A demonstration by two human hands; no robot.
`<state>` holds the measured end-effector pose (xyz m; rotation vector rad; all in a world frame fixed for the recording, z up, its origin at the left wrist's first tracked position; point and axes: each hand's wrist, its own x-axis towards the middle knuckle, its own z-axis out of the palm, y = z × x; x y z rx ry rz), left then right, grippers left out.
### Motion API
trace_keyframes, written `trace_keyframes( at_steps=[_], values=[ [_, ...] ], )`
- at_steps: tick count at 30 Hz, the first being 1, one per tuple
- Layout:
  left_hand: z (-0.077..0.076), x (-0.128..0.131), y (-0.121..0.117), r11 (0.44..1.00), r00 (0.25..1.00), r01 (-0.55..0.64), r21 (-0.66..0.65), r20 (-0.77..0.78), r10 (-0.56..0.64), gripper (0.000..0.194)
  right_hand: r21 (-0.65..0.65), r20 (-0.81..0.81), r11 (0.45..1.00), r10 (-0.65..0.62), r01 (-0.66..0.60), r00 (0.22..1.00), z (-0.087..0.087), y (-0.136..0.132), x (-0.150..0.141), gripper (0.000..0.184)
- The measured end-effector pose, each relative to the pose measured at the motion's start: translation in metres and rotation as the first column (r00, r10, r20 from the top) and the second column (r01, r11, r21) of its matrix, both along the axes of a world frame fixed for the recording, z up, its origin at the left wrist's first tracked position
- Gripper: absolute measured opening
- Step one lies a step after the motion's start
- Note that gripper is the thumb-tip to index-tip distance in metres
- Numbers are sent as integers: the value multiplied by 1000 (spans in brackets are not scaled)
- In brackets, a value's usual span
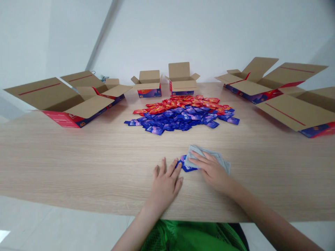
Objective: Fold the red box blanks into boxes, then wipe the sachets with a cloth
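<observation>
Near the front of the table lies a single blue sachet (187, 168), partly covered by a folded grey cloth (200, 151). My right hand (213, 170) presses the cloth down over the sachet's right part, with its fingers bent across the folds. Fingertips of my left hand (166, 179) touch the sachet's left end, the fingers spread and lying on the table. Beyond my hands is a heap of blue sachets (175, 118), with red sachets (180, 102) piled behind them.
Open cardboard boxes surround the heap: a large one (91, 108) at left, a small one (149, 85) and another small one (183, 83) at the back, and several at right, including a near box (295, 111). The wooden table (78, 167) ends just before my body.
</observation>
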<state>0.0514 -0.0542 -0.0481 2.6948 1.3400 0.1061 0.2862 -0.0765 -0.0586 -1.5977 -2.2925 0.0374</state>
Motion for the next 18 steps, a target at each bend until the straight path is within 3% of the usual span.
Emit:
trace_keyframes(
  at_steps=[3,8,12,16,18],
  values=[
    [-1,-1,0,1000,1000,2,-1,7,-2,53,-2,6,998,-66,66,998,0,2,-2,59],
    [-3,-1,1,1000,1000,9,7,12,-9,53,-89,34,991,108,-105,994,4,-2,-10,64],
    [-2,0,1,1000,1000,3,-6,5,-3,54,-72,11,997,-14,15,1000,6,6,-10,55],
    [0,0,1,1000,1000,16,-16,-5,-16,53,-113,10,983,150,-148,989,7,7,-10,62],
    [1,0,1,1000,1000,15,-7,-9,-15,53,-148,-5,975,165,-164,986,8,9,-9,62]
  ],
)
